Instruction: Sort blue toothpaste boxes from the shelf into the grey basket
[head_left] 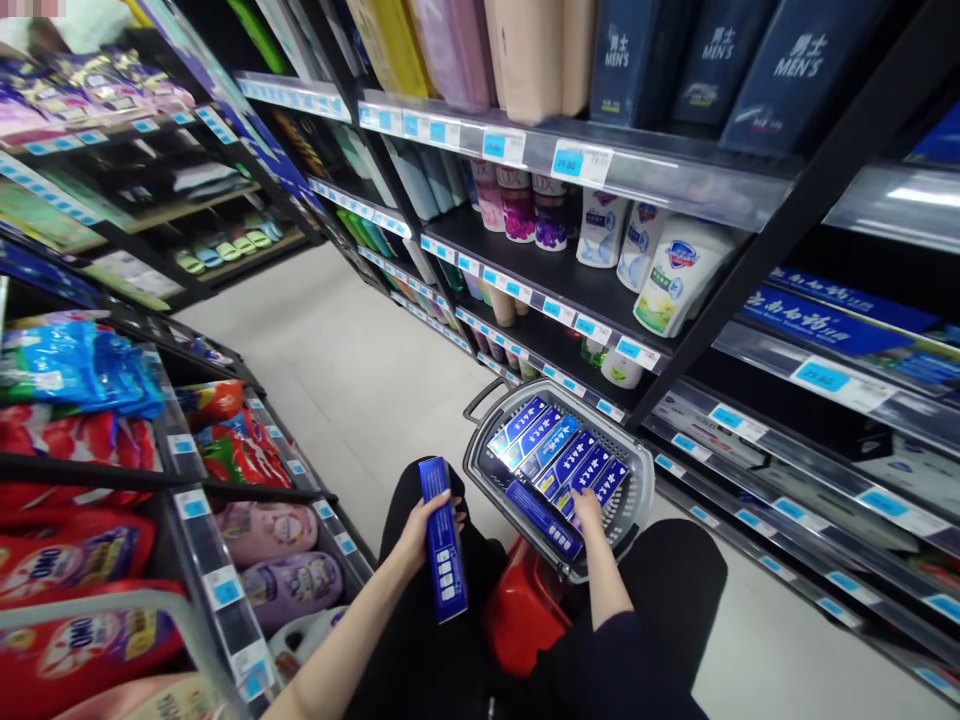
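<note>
1. My left hand grips one long blue box by its upper part, with most of its length hanging free below my fingers over my lap; I judge it could tip or slide out if my grip loosens.
2. My right hand reaches into the grey basket, fingers resting on the packed blue boxes. Whether they have closed around one I cannot tell.
3. The basket sits tilted on a red stool in front of my knees. Pressing down on its near edge could, I think, tip it and spill the boxes onto the floor.
4. The boxes lie tightly side by side, so pulling one out may drag its neighbour along.
5. To my right, the dark shelves hold bottles near the edge, close to the basket's far rim. On my left, bags of detergent crowd the rack beside my elbow, and the aisle is narrow.
</note>
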